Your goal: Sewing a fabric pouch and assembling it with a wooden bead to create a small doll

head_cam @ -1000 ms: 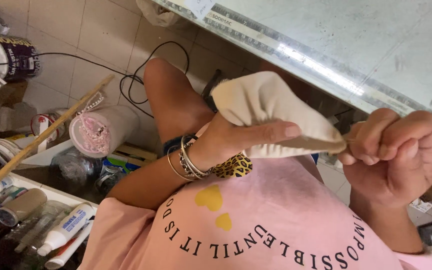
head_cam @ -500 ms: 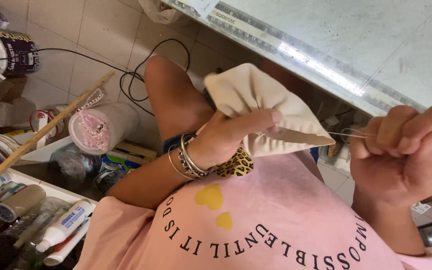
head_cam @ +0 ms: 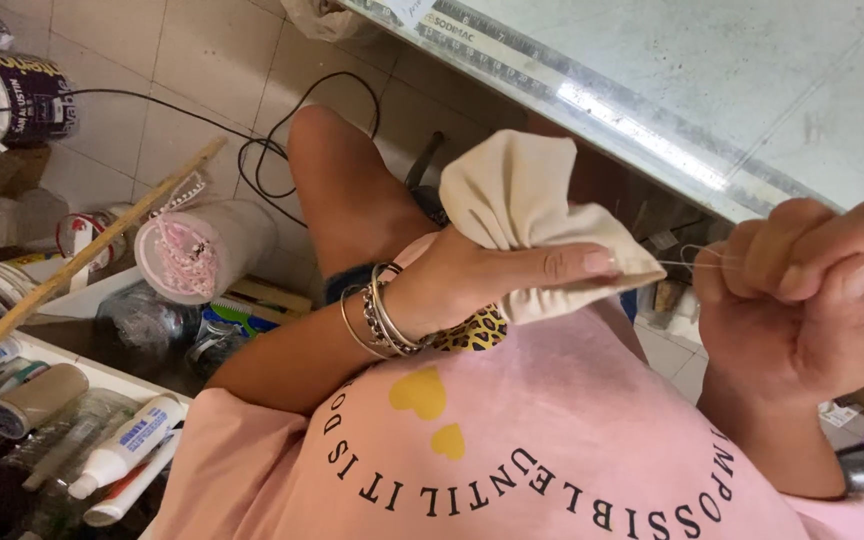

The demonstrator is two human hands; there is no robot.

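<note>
1. The left hand (head_cam: 472,285) has its grip clamped on a piece of cream cloth (head_cam: 527,215), with the thumb stretched along the cloth's lower edge toward the right.
2. The cloth sits near the middle of the view, bunched above the left hand and coming to a point at its right tip, above the pink shirt (head_cam: 552,450).
3. The right hand (head_cam: 812,300) is at the right, curled into a fist just beside the cloth's tip; its grip is pinched together on a fine thread (head_cam: 697,262).
4. The thread runs from the cloth's tip to the right hand's fingers; whether a needle is there is too small to tell.
5. Metal bracelets (head_cam: 382,315) ring the left wrist, with a leopard-print patch of fabric (head_cam: 472,330) just right of them.
6. The glass-topped table (head_cam: 712,90) crosses the far right.
7. On the tiled floor (head_cam: 202,50) at the left lie a black cable (head_cam: 262,160), a wooden stick (head_cam: 82,265), a clear round tub (head_cam: 202,250) and a white tube (head_cam: 122,450) among clutter.
</note>
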